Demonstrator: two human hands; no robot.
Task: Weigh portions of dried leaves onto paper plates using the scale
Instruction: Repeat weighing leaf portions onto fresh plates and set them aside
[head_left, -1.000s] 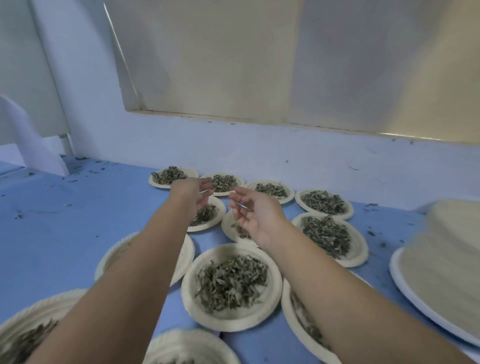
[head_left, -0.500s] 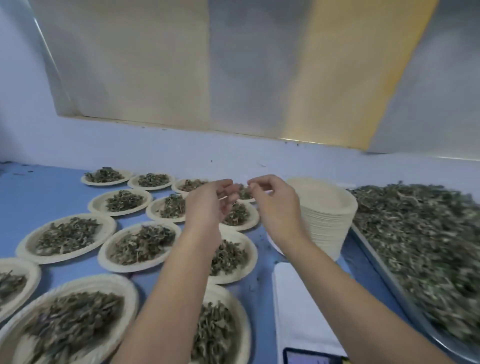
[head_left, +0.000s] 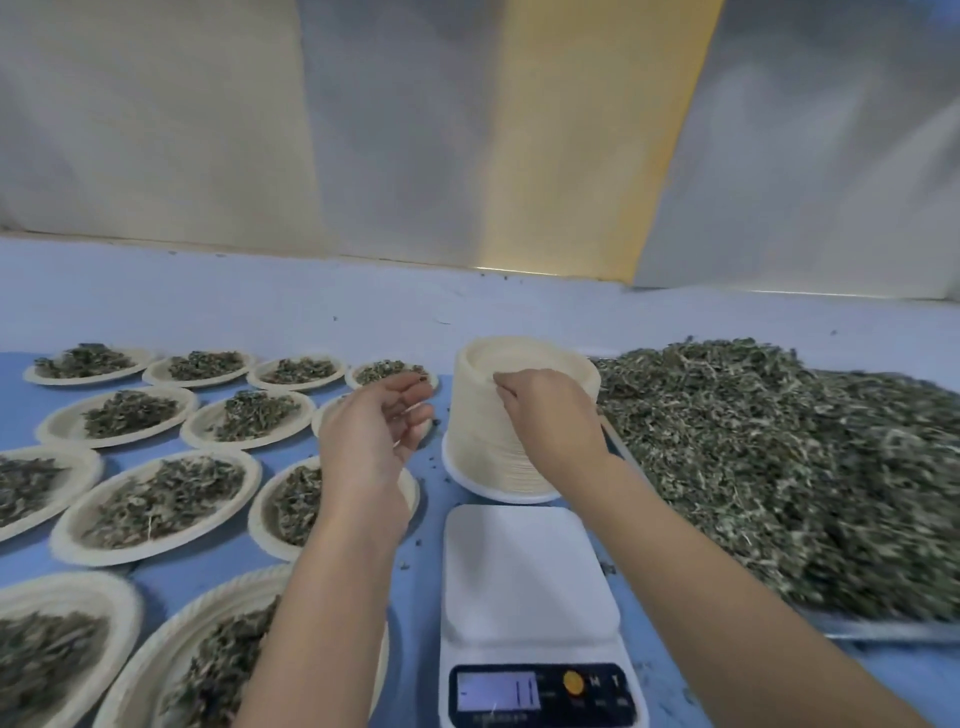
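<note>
Blue table (head_left: 422, 545): plates (head_left: 63, 536) hold dried leaves (head_left: 161, 499); tray (head_left: 883, 632) heaped; plate stack (head_left: 488, 447) centre.

- The scene is lit softly and evenly, moderately bright, and a cool bluish cast is laid over the bench (head_left: 421, 582).
- A warm yellow band is seen on the wall panels (head_left: 571, 156), with a thin bright glint along their lower edge.
- Only faint, diffuse shadows are cast under the filled plates (head_left: 156, 499) and the stack of plates (head_left: 483, 447).
- The pile of leaves (head_left: 779, 467) is smeared by motion blur, most strongly towards the right edge.
- The left hand (head_left: 374, 436) and right hand (head_left: 550, 415) are rendered slightly soft.
- The display of the scale (head_left: 530, 597) is lit, but its digits are blurred.
- Straight lines are bowed by wide-angle distortion near the edges.
</note>
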